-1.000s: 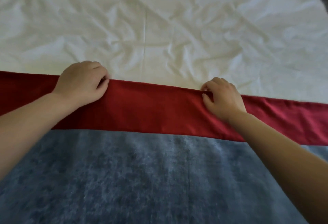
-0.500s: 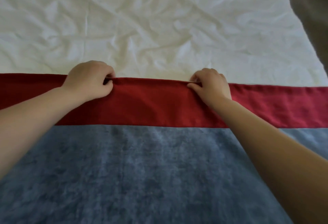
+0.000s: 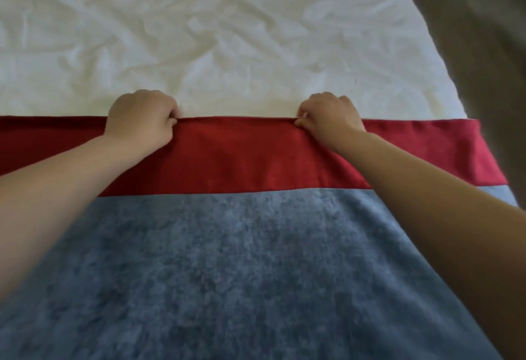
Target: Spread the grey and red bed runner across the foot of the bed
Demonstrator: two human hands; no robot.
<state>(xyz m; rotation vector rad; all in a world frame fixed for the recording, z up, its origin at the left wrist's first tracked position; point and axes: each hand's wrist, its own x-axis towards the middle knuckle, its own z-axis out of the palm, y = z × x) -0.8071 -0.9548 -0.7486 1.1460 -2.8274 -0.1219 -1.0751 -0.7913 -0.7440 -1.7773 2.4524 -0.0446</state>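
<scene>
I see the bed (image 3: 421, 54) from its near end, filling almost the whole head view, its white sheet (image 3: 199, 32) heavily creased toward the far side. The bed runner (image 3: 284, 217) lies flat across the near end of the bed, covering it from the near edge to about the middle of what I can see. It runs out of view toward the left edge and hangs over the right edge. Its broad grey panel (image 3: 227, 274) sits nearest me. Its narrower red band (image 3: 242, 154) forms the far border, which meets the bare sheet in a straight line across the bed. Brown floor (image 3: 484, 46) shows beyond the bed's right edge, with something dark at the far right corner that I cannot identify.

Two bare forearms reach over the grey panel. The left hand (image 3: 141, 116) and the right hand (image 3: 330, 114) are well apart, each clenched on the far edge of the red band, fingers curled over the hem and thumb pinching from the near side. The right hand is nearer the bed's right edge. The band between the two hands lies taut and smooth.
</scene>
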